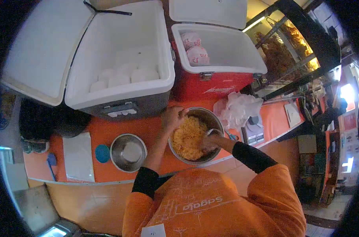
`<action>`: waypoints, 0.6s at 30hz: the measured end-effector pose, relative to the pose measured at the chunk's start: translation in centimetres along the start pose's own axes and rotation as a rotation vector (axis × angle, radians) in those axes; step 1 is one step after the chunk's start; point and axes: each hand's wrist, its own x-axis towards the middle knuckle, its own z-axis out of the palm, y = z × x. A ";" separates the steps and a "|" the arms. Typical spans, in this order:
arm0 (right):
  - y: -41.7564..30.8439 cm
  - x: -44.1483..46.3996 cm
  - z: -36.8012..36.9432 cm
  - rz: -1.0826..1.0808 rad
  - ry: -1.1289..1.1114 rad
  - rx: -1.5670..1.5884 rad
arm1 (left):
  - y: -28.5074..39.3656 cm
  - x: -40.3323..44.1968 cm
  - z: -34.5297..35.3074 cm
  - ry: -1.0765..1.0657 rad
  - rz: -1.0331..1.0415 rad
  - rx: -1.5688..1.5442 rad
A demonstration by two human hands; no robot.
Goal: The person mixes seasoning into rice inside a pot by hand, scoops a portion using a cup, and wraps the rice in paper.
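A large metal bowl point(197, 162) of orange-coloured rice point(189, 136) stands at the counter's front edge. My left hand point(174, 117) is closed on its far left rim. My right hand point(212, 143) reaches into the bowl at the right side, its fingers closed and low against the rice. A shiny curved metal piece point(215, 131) shows beside that hand, apparently part of a utensil; most of it is hidden by the hand. To the left sits a smaller metal bowl point(128, 169), with a teal round lid point(102, 153) beside it.
A grey cooler point(120, 100) holding white wrapped bundles stands open behind. Next to it, an open red cooler point(219, 81) holds printed wrapped packs. Plastic bags point(240, 110), a scale point(254, 132), white sheets point(77, 158) and a blue utensil point(51, 162) lie on the orange counter. A lit display case point(290, 51) stands right.
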 end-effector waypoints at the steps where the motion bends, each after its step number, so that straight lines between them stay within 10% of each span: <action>1: 0.9 -0.6 -0.5 -0.314 -0.254 -0.083 | -0.3 0.2 0.3 0.062 0.100 -0.063; 2: -1.2 0.3 -4.4 -0.308 -0.243 -0.085 | -1.0 0.4 0.8 0.121 0.202 -0.128; 5: -4.0 1.6 -10.3 0.883 -0.286 1.430 | -2.2 0.6 1.6 0.099 0.186 -0.134; 11: -2.6 3.0 -14.8 0.491 -0.458 0.565 | 0.2 -0.5 -1.1 0.062 0.093 -0.081; 14: -0.8 2.7 -12.2 0.833 -0.855 0.790 | -1.1 0.0 0.1 0.122 0.169 -0.101; 16: 2.8 -1.0 -4.0 0.538 0.178 1.432 | 0.1 -0.8 -0.6 0.167 0.145 -0.079; 17: 1.2 -0.2 -6.6 0.534 0.179 1.430 | 0.6 -1.0 -0.9 0.207 0.115 -0.060; 18: -2.4 1.5 -11.9 0.522 -0.054 0.565 | -0.3 -0.8 -0.1 0.210 0.116 -0.056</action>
